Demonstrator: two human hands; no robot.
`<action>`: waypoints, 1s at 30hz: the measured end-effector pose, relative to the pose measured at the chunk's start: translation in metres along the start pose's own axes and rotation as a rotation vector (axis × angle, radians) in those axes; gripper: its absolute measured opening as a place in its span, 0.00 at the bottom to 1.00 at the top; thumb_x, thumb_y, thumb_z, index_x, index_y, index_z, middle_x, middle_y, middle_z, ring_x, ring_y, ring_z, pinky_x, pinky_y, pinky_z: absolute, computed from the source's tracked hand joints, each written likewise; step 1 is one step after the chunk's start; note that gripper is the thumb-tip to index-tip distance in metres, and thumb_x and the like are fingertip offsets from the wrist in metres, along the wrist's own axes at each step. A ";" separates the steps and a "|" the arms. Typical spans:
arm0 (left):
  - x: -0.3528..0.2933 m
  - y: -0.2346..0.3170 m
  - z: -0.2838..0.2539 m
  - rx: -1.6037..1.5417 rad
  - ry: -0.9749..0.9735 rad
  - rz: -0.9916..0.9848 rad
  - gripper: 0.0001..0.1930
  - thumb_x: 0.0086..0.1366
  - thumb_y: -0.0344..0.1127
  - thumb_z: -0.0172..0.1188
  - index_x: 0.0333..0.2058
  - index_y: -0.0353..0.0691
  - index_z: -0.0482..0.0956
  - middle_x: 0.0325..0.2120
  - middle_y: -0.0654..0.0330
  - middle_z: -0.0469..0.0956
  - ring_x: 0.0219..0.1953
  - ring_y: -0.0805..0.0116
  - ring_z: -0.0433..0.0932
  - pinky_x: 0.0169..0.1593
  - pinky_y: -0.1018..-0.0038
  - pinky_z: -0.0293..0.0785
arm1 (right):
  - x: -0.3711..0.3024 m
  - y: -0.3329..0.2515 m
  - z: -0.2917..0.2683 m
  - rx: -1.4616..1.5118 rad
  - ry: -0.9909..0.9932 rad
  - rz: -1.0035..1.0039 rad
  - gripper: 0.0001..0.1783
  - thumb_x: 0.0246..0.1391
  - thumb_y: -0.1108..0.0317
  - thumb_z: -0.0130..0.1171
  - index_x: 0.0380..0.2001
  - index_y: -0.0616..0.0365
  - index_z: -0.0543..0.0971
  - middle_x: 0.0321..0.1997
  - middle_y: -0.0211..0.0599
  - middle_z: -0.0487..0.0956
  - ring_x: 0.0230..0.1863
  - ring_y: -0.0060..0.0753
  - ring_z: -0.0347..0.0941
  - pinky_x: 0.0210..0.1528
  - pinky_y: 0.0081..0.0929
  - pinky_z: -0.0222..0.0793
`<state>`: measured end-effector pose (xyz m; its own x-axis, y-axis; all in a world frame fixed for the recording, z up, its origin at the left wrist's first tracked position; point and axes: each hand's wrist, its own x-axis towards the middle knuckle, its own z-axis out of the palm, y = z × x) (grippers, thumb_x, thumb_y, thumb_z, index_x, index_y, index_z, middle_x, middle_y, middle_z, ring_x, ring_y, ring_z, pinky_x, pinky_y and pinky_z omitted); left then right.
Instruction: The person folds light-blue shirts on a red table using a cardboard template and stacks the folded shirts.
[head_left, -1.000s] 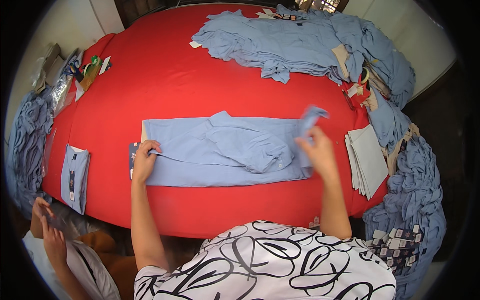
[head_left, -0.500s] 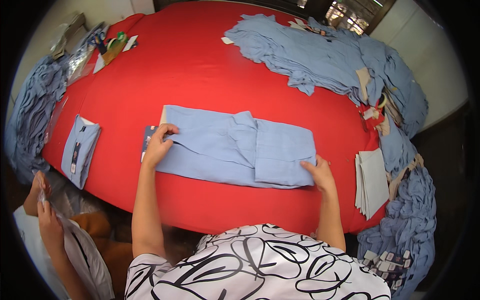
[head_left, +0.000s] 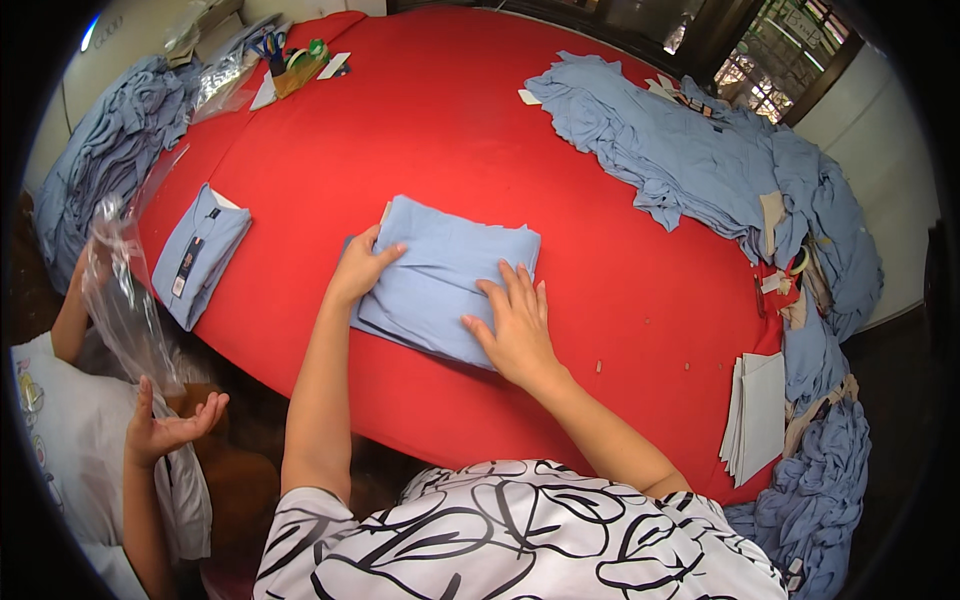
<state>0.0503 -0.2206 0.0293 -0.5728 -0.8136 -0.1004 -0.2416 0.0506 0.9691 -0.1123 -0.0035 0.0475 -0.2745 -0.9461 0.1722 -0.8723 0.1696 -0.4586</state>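
Lying folded into a compact block on the red tablecloth [head_left: 640, 410], near the wearer's edge of the table, was the light-blue garment [head_left: 445, 275], a pale strip peeping out at its far left corner. And both hands were right on it! Over on its left side, the left hand [head_left: 358, 274] had its thumb laid across the top and its fingers together at the edge; whether they pinched the cloth underneath, you could not tell. Across on the right, the right hand [head_left: 515, 325] came down open, fingers fanned, thumb well out to the side, pressing on the top face and gripping nothing. Just out to the left sat a second folded shirt [head_left: 203, 250], slightly angled, a dark tag [head_left: 187, 266] on its front. Beyond that, what a busy corner: a co-worker's raised hand had a clear plastic bag [head_left: 125, 300] dangling, while the co-worker's other hand [head_left: 172, 428] was held open, palm up. Up at the far left, scissors [head_left: 270, 47] and a green tape roll [head_left: 318, 50] stood together, close to a heap of blue cloth [head_left: 115, 130]. Over at the far right spread a broad pile of blue garments [head_left: 660, 140], and nearer on that side a stack of white sheets [head_left: 755, 415] lay by the table's edge, more crumpled blue clothing [head_left: 820, 500] hanging beside it.
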 end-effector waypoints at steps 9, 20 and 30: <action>0.021 0.000 0.004 0.765 0.417 0.010 0.28 0.58 0.39 0.68 0.55 0.34 0.73 0.51 0.42 0.74 0.50 0.49 0.77 0.53 0.58 0.74 | 0.005 0.036 0.030 -0.119 -0.068 -0.336 0.46 0.52 0.41 0.61 0.70 0.46 0.59 0.76 0.47 0.49 0.76 0.61 0.37 0.71 0.67 0.33; -0.070 -0.003 0.063 0.636 0.048 0.029 0.20 0.59 0.32 0.67 0.45 0.27 0.71 0.27 0.44 0.80 0.24 0.59 0.82 0.31 0.65 0.78 | 0.020 0.068 -0.052 0.033 0.068 0.040 0.13 0.54 0.71 0.59 0.43 0.60 0.81 0.49 0.46 0.76 0.52 0.49 0.71 0.55 0.41 0.67; -0.115 0.011 0.127 0.515 -0.055 0.034 0.20 0.58 0.32 0.69 0.40 0.34 0.65 0.21 0.57 0.71 0.23 0.62 0.78 0.26 0.70 0.74 | -0.049 0.067 -0.018 0.242 0.041 0.523 0.14 0.58 0.61 0.59 0.32 0.64 0.76 0.38 0.45 0.75 0.38 0.43 0.74 0.41 0.41 0.70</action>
<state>0.0143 -0.0531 0.0234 -0.6237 -0.7757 -0.0962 -0.5685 0.3657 0.7369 -0.1647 0.0596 0.0239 -0.6643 -0.7407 -0.0998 -0.4997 0.5394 -0.6777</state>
